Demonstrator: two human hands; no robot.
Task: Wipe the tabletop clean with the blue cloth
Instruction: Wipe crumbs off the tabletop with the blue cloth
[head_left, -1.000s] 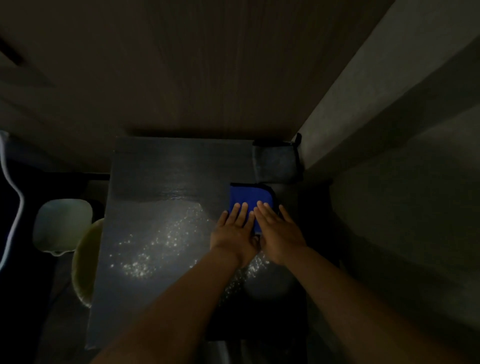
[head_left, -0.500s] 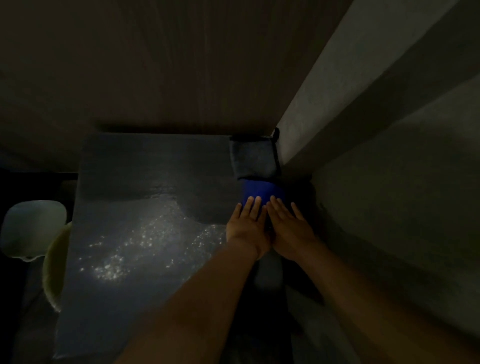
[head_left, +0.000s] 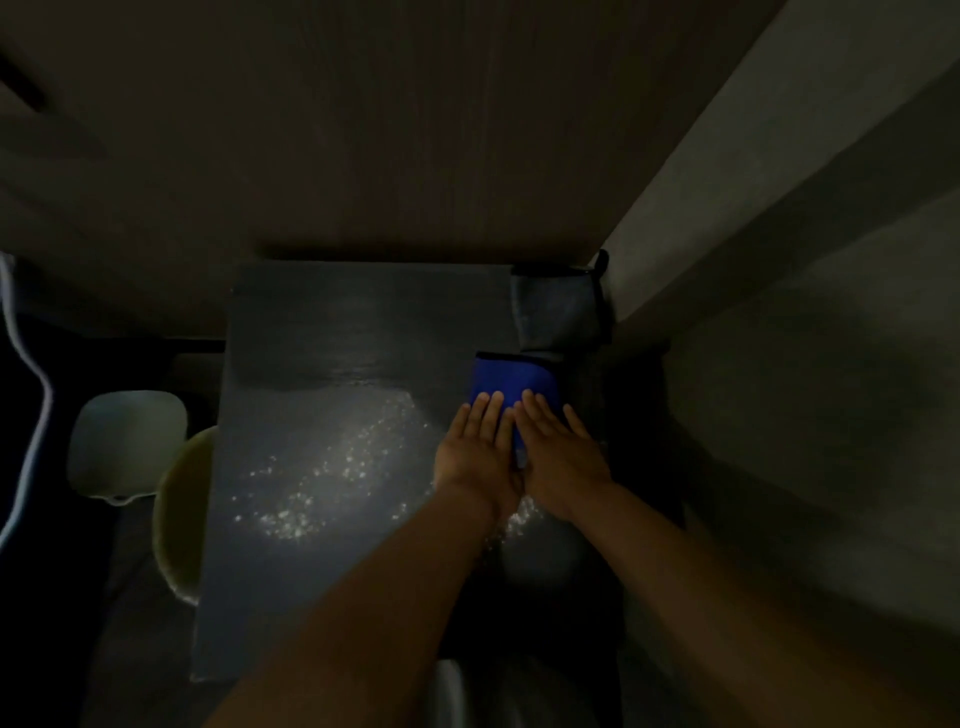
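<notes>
Hands, left hand (head_left: 475, 457) and right hand (head_left: 561, 457), lie flat side by side, touching, pressing the blue cloth (head_left: 511, 379) near the tabletop's (head_left: 332, 332) right edge.

Dim indoor corner, most likely a room in a home. A small dark tabletop (head_left: 332, 364) is pushed against a wood-grain panel (head_left: 415, 130), with a plain pale wall (head_left: 779, 234) meeting it at the right. A pale rounded chair seat (head_left: 127, 441) and a yellowish round seat or stool (head_left: 182, 514) stand just beside the table's left edge. A folded grey cloth (head_left: 558, 312) lies in the far right corner of the table. Glinting specks (head_left: 337, 467) are scattered on the surface. Lighting very low; finer detail cannot be made out.
</notes>
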